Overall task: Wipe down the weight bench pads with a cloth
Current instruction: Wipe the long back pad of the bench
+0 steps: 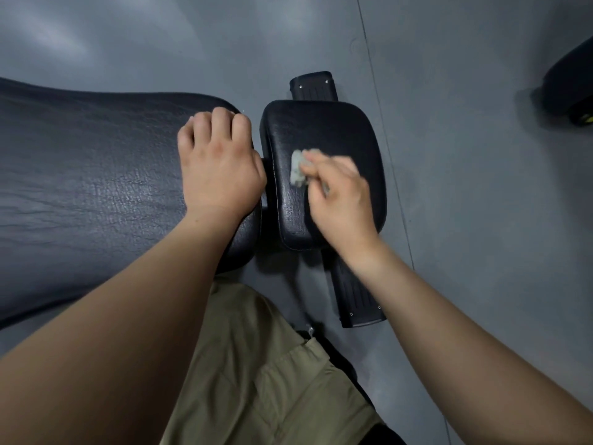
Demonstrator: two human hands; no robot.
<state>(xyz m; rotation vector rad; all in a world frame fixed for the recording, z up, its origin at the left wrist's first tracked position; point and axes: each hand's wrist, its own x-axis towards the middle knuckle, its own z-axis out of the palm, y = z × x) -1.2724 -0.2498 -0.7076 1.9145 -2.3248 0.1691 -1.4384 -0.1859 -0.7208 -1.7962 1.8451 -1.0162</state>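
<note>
Your right hand [340, 200] is pinching the cloth [296, 168] with its fingers curled around it, and it is pressing the cloth onto the middle of the small pad [327, 130]. The hand is looking blurry. It is covering the near part of that pad. Your left hand [218, 165] is resting on the end of the big pad [96, 175], just beside the small pad, with a thin gap between the two pads. Its fingers are bending close together and the tips are hiding, so you cannot tell if they are gripping. A black bar [313, 86] is sticking out from under the small pad on the grey floor [481, 187]. Your green pants [263, 364] are showing below. A dark thing [571, 88] is sitting far off at the right edge.
</note>
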